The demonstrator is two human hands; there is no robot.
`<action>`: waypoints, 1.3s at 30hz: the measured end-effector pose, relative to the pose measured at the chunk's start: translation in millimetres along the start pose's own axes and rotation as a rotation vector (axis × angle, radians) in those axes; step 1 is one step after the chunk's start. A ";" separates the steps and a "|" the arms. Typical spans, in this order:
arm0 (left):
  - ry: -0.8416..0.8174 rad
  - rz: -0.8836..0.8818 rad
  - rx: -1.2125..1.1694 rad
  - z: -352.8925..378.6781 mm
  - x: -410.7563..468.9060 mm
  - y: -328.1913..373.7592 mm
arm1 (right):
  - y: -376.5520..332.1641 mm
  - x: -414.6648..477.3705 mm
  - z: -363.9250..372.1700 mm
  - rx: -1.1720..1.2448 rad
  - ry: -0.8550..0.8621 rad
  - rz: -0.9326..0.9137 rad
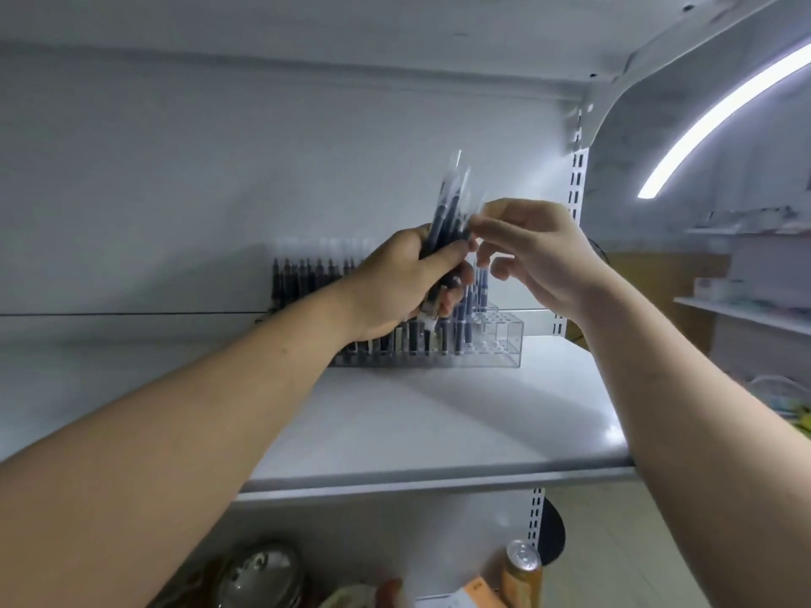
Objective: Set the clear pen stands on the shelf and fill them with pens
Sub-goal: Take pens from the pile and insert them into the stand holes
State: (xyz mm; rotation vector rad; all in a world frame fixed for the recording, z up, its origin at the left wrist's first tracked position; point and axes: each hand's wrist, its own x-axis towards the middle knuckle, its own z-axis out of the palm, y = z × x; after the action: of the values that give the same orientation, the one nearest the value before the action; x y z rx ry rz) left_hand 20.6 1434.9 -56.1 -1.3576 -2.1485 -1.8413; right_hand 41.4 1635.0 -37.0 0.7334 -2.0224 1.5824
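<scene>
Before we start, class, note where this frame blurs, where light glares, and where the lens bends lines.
Head view: motion blur smears the right hand and the pens gripped by the left hand; the light strip glares white and looks bowed, likely by the wide-angle lens.

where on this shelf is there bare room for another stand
Bare shelf runs from the clear pen stand forward to the front edge. A narrower strip lies between it and the right upright. Crowded: the stand's pen-filled left part, behind the left hand and right hand.
</scene>
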 end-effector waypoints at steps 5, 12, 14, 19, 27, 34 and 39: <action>-0.009 -0.029 0.053 0.2 -5.5 -7.7 | 1.1 -1.4 -0.9 0.096 0.136 0.019; 0.010 -0.075 0.020 -8.3 -9.7 -13.5 | 3.2 2.6 -13.0 0.111 0.487 -0.100; 0.002 -0.079 0.024 -9.7 -10.2 -15.2 | 7.6 2.0 -13.5 -0.090 0.490 -0.113; 0.003 -0.086 0.007 -11.4 -10.4 -17.6 | 16.9 4.3 -6.1 -0.460 0.377 -0.106; 0.006 -0.075 -0.035 -13.8 -8.8 -19.9 | 22.2 4.2 -1.6 -0.583 0.284 -0.045; 0.013 -0.065 -0.009 -13.2 -9.7 -20.8 | 25.7 -0.9 3.0 -0.663 0.112 -0.022; 0.019 -0.071 0.005 -13.5 -11.0 -20.0 | 23.9 0.1 3.3 -0.654 0.107 -0.008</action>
State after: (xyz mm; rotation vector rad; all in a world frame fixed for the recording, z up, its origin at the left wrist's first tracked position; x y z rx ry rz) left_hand 8.8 1418.8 -73.5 -1.2735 -2.2180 -1.8630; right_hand 25.4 1636.4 -55.0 0.3894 -2.2516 0.8344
